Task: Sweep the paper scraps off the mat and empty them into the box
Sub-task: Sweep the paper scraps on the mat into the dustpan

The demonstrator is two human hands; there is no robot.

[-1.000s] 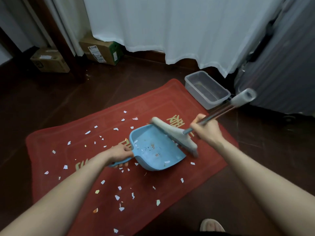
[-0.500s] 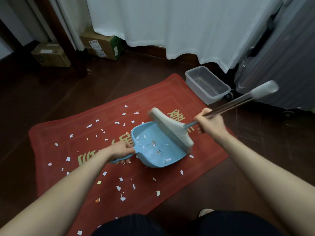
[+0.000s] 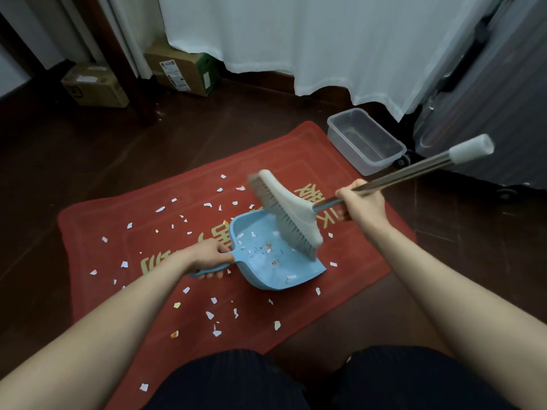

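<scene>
red mat (image 3: 349, 263) strewn with pale paper scraps (image 3: 209, 315); hands grip blue dustpan (image 3: 275, 255) and broom (image 3: 288, 214).

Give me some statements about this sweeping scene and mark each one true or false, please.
1. The left hand holds the blue dustpan by its handle. True.
2. The broom is in the left hand. False: the right hand grips its metal handle.
3. Some scraps already lie in the dustpan. True.
4. The mat is swept clean. False: many scraps are scattered over it.
5. The clear box sits on the middle of the mat. False: it stands on the floor beyond the mat's far right corner.
</scene>
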